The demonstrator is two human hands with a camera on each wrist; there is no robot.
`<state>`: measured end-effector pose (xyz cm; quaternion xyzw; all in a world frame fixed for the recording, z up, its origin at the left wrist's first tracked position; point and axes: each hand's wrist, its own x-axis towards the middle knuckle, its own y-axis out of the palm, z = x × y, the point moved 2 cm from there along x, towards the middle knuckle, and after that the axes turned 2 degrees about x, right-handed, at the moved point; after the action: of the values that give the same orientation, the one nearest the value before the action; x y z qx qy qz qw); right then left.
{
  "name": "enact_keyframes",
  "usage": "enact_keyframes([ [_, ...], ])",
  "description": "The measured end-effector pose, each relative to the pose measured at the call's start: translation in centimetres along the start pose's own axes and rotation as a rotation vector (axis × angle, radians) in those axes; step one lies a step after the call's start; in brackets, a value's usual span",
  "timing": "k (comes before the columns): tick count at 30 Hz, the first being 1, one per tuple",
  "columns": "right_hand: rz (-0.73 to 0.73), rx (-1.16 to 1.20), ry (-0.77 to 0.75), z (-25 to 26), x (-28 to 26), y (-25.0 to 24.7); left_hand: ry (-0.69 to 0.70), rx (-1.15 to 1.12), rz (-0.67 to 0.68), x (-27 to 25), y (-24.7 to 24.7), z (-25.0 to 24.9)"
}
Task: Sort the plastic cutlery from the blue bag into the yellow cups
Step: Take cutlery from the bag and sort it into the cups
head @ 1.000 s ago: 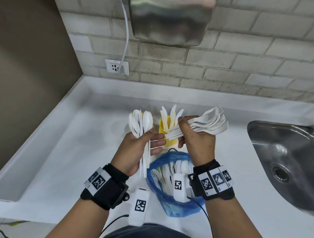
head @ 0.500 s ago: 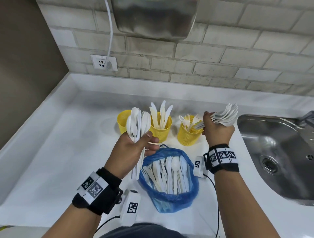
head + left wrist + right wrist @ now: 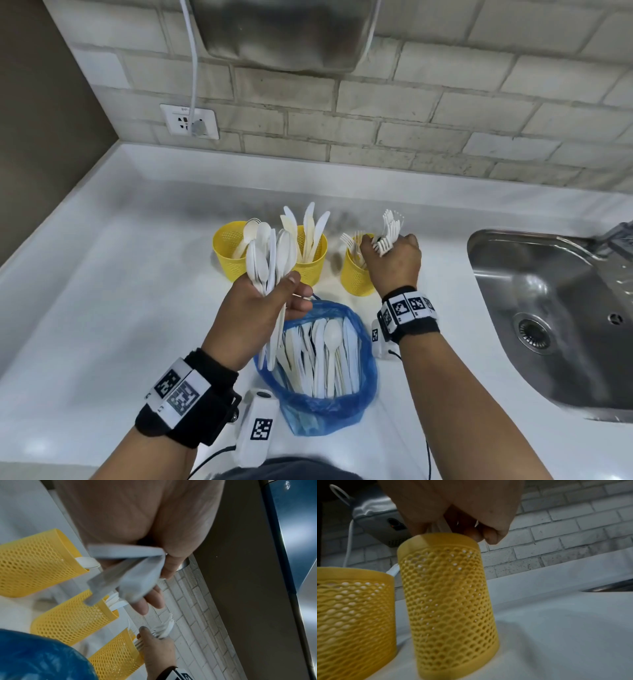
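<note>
Mid-sort: the right hand (image 3: 394, 260) clamps a bundle of forks (image 3: 388, 231) over the rightmost yellow cup (image 3: 354, 279), the left hand (image 3: 253, 308) grips spoons (image 3: 270, 260) short of the leftmost cup (image 3: 227, 251), and below both hands the blue bag (image 3: 318, 407) holds much unsorted cutlery.

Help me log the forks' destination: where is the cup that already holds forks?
In the head view, the fork cup is the rightmost of three yellow cups, nearest the sink, directly under the right hand gripping a fork bundle.
</note>
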<state>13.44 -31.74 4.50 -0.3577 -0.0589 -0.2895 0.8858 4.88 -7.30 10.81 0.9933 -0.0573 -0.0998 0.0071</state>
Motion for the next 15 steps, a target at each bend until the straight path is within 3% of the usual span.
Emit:
enact_keyframes([
  [3,0.051,-0.064,-0.059,-0.7,0.0,0.7,-0.007,-0.017,-0.009,0.2,0.9,0.2],
  [8,0.005,-0.078,-0.044,-1.5,-0.1,1.0,-0.012,-0.038,-0.02,0.3,2.1,0.4],
  [15,0.02,0.08,-0.016,-2.1,-0.6,0.9,-0.016,-0.052,-0.036,0.2,3.5,0.7],
])
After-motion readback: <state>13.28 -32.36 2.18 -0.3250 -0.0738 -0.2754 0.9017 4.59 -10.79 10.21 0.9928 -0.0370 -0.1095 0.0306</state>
